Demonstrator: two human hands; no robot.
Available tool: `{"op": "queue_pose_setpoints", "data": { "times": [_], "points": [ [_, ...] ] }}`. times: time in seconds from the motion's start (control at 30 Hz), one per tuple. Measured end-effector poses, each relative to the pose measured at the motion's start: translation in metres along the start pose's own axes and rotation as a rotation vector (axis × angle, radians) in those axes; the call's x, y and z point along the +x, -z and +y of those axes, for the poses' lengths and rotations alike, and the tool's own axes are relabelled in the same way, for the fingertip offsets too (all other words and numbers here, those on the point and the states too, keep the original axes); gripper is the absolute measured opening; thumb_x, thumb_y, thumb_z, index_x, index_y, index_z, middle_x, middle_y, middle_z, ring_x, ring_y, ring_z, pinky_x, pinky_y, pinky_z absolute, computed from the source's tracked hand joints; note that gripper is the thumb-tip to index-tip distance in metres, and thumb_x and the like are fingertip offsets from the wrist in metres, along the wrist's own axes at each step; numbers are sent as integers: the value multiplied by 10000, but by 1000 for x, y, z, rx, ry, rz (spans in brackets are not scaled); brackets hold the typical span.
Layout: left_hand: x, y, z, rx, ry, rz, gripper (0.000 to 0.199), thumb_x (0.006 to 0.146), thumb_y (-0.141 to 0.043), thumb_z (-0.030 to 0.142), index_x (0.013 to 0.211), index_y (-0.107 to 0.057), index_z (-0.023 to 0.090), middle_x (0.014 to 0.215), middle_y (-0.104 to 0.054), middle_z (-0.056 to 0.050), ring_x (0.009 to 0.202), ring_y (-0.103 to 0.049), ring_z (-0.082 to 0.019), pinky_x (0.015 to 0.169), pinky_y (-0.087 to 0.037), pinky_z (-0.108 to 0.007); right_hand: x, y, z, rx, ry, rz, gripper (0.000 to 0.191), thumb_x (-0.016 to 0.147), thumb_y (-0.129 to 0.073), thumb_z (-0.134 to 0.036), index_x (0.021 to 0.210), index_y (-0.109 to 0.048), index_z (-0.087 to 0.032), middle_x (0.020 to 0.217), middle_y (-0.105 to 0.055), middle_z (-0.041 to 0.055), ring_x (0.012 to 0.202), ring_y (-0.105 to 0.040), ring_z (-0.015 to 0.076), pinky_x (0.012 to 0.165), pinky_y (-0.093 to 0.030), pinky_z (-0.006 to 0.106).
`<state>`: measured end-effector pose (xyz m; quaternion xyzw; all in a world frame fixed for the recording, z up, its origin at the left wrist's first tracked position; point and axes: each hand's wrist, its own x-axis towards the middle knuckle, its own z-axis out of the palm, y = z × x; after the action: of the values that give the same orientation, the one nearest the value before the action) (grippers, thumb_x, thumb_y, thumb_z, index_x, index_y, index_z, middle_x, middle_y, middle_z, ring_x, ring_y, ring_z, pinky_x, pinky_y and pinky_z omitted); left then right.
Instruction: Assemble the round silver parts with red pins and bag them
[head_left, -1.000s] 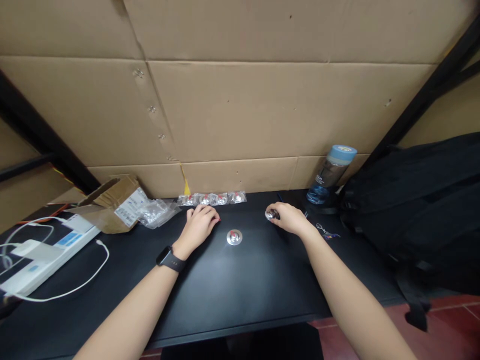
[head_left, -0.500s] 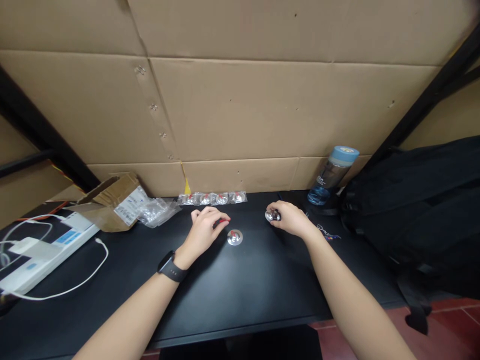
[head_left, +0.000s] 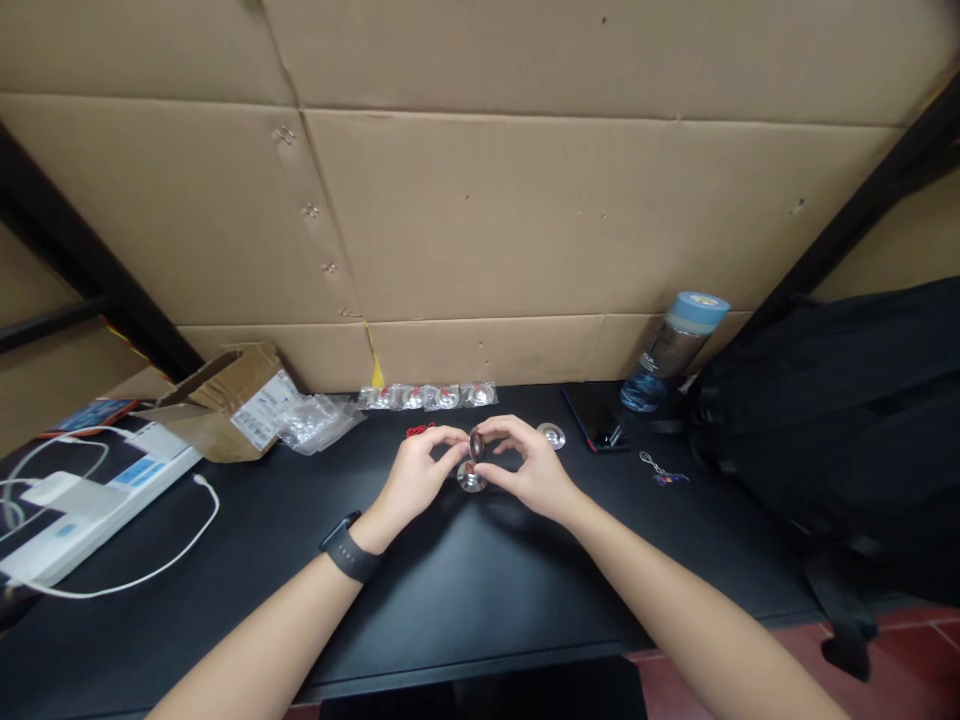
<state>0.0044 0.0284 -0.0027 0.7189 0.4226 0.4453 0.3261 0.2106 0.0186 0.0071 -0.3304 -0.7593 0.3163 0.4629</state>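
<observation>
At six o'clock, dark disc (head_left: 476,446): upright, over metal disc (head_left: 472,482); likely stiff, light, slick
Right hand (head_left: 538,478): pinching dark disc
Left hand (head_left: 415,478): fingertips close beside it, grip unclear
Rim: probably best hold, opposite sides

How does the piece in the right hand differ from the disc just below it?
The held piece is tilted up on edge in the right hand; the disc lies flat. The held piece looks dark, the disc shiny silver with red near its centre. Both look round.
</observation>
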Motion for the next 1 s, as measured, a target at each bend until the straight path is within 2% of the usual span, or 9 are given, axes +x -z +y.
{"op": "queue_pose_setpoints", "data": {
  "times": [0.17, 0.33, 0.5, 0.7, 0.87, 0.97, 1.0],
  "points": [
    [1, -6, -1, -244, 118, -7, 240, 850, -739, 398, 916, -744, 168, 960, -776, -84, 913, -719, -225, 869, -547, -332, -3, -9, 1, 69, -9, 48, 400, 821, -781, -248, 1188, -621, -260, 1215, -649, 76, 1083, -661, 222, 853, -566, 352],
    [0, -8, -1, -269, 165, -15, 308, 848, -734, 463, 923, -751, 165, 960, -774, -94, 892, -716, -228, 848, -555, -338, -4, -11, 0, 84, -17, 66, 389, 816, -781, -234, 1171, -623, -263, 1234, -648, 76, 1095, -659, 226, 861, -568, 360],
    [-1, -10, -2, -300, 161, -55, 283, 888, -688, 442, 955, -714, 168, 938, -749, -71, 854, -686, -206, 793, -544, -311, -4, -12, 2, 89, -25, 66, 394, 813, -783, -242, 1172, -624, -263, 1219, -660, 74, 1092, -662, 228, 869, -569, 374],
    [-3, -11, -3, -44, -31, 7, 145, 931, -625, 321, 924, -694, 193, 1056, -668, -73, 1034, -624, -220, 972, -478, -350, -5, -14, 7, 96, -46, 70, 426, 791, -812, -276, 1176, -628, -261, 1192, -682, 72, 1068, -680, 228, 853, -573, 365],
    [-8, -10, 5, 245, -84, 90, 79, 933, -599, 245, 918, -675, 226, 1072, -631, -57, 1050, -601, -229, 961, -439, -388, -4, -12, 12, 94, -96, 38, 381, 788, -827, -361, 1096, -637, -242, 1151, -694, 62, 997, -696, 219, 819, -575, 347],
    [-10, -10, 9, 375, -90, 116, 92, 938, -585, 238, 923, -676, 239, 1092, -647, -56, 1078, -593, -248, 968, -401, -426, -1, -4, 8, -9, -92, -18, 203, 939, -656, -426, 972, -649, -226, 1034, -685, 52, 919, -672, 196, 780, -558, 324],
    [-10, -10, 10, 395, -90, 121, 97, 941, -581, 238, 929, -676, 241, 1100, -651, -57, 1084, -592, -251, 967, -391, -430, 1, -1, 6, -55, -79, -40, 224, 989, -576, -426, 935, -650, -221, 987, -675, 51, 900, -658, 191, 782, -548, 322]
  ]
}}
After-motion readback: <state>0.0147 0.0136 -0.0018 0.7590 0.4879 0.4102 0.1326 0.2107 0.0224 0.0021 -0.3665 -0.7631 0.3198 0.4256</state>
